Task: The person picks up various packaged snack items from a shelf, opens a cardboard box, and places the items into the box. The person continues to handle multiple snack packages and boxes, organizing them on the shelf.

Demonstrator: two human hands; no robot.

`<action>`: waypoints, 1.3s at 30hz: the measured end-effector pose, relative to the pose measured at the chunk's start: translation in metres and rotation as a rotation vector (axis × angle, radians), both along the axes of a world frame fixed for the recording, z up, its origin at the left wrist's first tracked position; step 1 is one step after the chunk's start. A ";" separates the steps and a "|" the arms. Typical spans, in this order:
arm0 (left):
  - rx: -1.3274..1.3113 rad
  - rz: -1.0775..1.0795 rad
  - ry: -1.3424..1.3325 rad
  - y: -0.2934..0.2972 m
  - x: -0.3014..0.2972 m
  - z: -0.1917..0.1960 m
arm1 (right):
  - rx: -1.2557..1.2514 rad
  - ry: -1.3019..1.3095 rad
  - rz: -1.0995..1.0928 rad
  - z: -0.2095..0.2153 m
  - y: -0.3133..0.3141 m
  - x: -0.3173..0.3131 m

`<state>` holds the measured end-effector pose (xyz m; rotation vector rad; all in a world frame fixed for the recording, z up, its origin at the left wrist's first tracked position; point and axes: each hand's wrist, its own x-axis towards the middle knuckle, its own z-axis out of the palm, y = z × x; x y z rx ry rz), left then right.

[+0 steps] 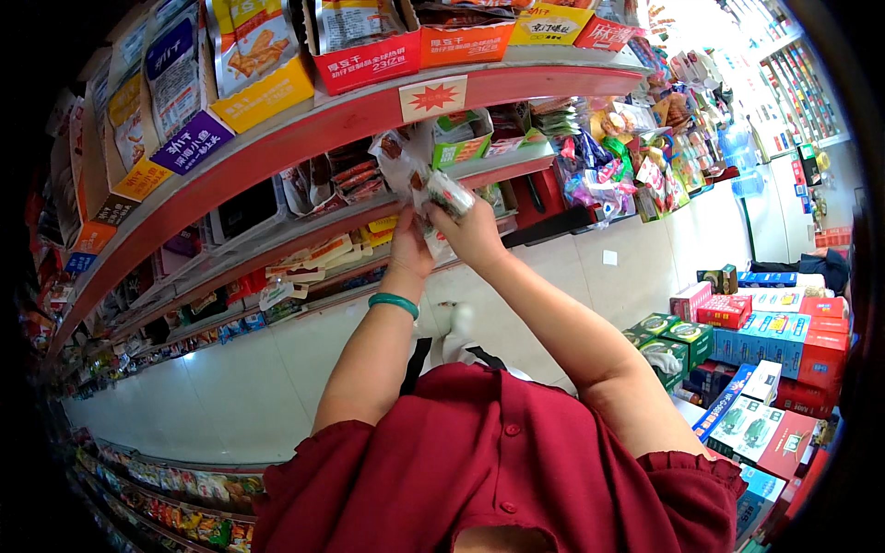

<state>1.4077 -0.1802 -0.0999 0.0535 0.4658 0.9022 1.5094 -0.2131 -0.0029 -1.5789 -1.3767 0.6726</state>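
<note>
Both my hands are raised in front of the red-edged shop shelf (304,129). My left hand (410,241), with a green bangle at the wrist, grips the lower part of a clear plastic bag of small wrapped snacks (406,161). My right hand (475,230) holds the same bag from the right, its fingers closed around a small wrapped piece at about the bag's lower right. The bag is held just in front of the middle shelf level, below a star-shaped tag.
Snack boxes and packets fill the curved shelves (230,64) on the left and above. Hanging colourful packets (627,157) are at the upper right. Stacked cartons (765,332) stand on the right. Pale floor tiles (240,378) run between the shelf rows.
</note>
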 end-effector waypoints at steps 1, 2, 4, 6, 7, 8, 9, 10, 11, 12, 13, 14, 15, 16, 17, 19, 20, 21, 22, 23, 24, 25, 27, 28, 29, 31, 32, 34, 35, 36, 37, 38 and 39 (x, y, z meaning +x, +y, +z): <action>0.001 -0.018 0.047 -0.003 -0.002 0.010 | -0.016 0.037 0.019 -0.004 -0.009 0.002; 0.001 -0.037 0.094 -0.006 -0.003 0.020 | -0.033 0.073 0.037 -0.007 -0.017 0.005; 0.054 -0.060 0.099 -0.009 -0.009 0.021 | 0.082 0.020 0.106 -0.003 -0.033 0.005; 0.033 -0.159 0.025 -0.008 -0.017 0.009 | 0.133 -0.019 0.155 0.000 -0.046 0.007; 0.013 -0.150 0.070 -0.009 -0.017 0.008 | 0.119 -0.048 0.165 0.000 -0.052 0.008; 0.009 -0.154 0.108 -0.011 -0.018 0.007 | 0.160 -0.111 0.188 0.000 -0.057 0.010; 0.005 -0.161 0.146 -0.014 -0.020 0.008 | 0.199 -0.173 0.207 0.002 -0.061 0.012; 0.002 -0.167 0.185 -0.017 -0.021 0.009 | 0.238 -0.237 0.226 0.003 -0.065 0.014; -0.009 -0.172 0.272 -0.021 -0.022 0.009 | 0.239 -0.304 0.232 0.006 -0.068 0.016; -0.003 -0.170 0.258 -0.024 -0.022 0.007 | 0.253 -0.331 0.225 0.008 -0.070 0.017; 0.004 -0.166 0.243 -0.027 -0.023 0.005 | 0.267 -0.358 0.219 0.010 -0.072 0.017; 0.010 -0.163 0.228 -0.030 -0.025 0.002 | 0.280 -0.386 0.212 0.012 -0.074 0.018; 0.032 -0.179 0.186 -0.033 -0.027 0.006 | 0.300 -0.407 0.227 0.012 -0.077 0.019; 0.054 -0.196 0.143 -0.037 -0.030 0.011 | 0.320 -0.429 0.242 0.012 -0.079 0.021; 0.076 -0.211 0.100 -0.040 -0.032 0.016 | 0.340 -0.451 0.258 0.012 -0.082 0.022; 0.095 -0.165 0.102 -0.047 -0.033 0.024 | 0.309 -0.497 0.299 0.014 -0.089 0.023; 0.105 -0.142 0.103 -0.051 -0.033 0.028 | 0.293 -0.519 0.320 0.015 -0.092 0.023; 0.124 -0.166 0.118 -0.055 -0.033 0.039 | 0.306 -0.549 0.326 0.013 -0.095 0.024; 0.109 -0.165 0.135 -0.058 -0.033 0.045 | 0.320 -0.577 0.336 0.009 -0.097 0.024; 0.095 -0.164 0.152 -0.061 -0.032 0.048 | 0.335 -0.606 0.346 0.006 -0.099 0.025; 0.081 -0.161 0.167 -0.064 -0.032 0.052 | 0.350 -0.636 0.357 0.005 -0.100 0.026; 0.112 -0.170 0.136 -0.067 -0.032 0.056 | 0.348 -0.658 0.383 0.006 -0.103 0.026; 0.224 -0.281 0.295 -0.074 -0.034 0.042 | 0.344 -0.701 0.436 0.009 -0.111 0.023; 0.280 -0.334 0.376 -0.076 -0.035 0.037 | 0.350 -0.705 0.475 0.009 -0.114 0.021; 0.216 -0.291 0.306 -0.079 -0.039 0.032 | 0.357 -0.710 0.514 0.009 -0.116 0.019; 0.236 -0.293 0.395 -0.090 -0.043 0.033 | 0.349 -0.718 0.574 0.006 -0.125 0.016; 0.246 -0.292 0.439 -0.095 -0.045 0.034 | 0.356 -0.712 0.596 0.005 -0.129 0.014; 0.194 -0.273 0.467 -0.107 -0.052 0.035 | 0.373 -0.692 0.642 0.001 -0.137 0.011; 0.173 -0.250 0.470 -0.114 -0.054 0.032 | 0.377 -0.693 0.652 0.001 -0.140 0.010; 0.154 -0.223 0.475 -0.121 -0.056 0.030 | 0.383 -0.670 0.660 -0.001 -0.143 0.009; 0.129 -0.185 0.466 -0.128 -0.059 0.025 | 0.390 -0.647 0.668 -0.003 -0.145 0.009; 0.088 -0.143 0.481 -0.132 -0.061 0.021 | 0.396 -0.623 0.675 -0.005 -0.147 0.008; 0.045 -0.101 0.494 -0.136 -0.065 0.016 | 0.375 -0.597 0.693 -0.006 -0.151 0.007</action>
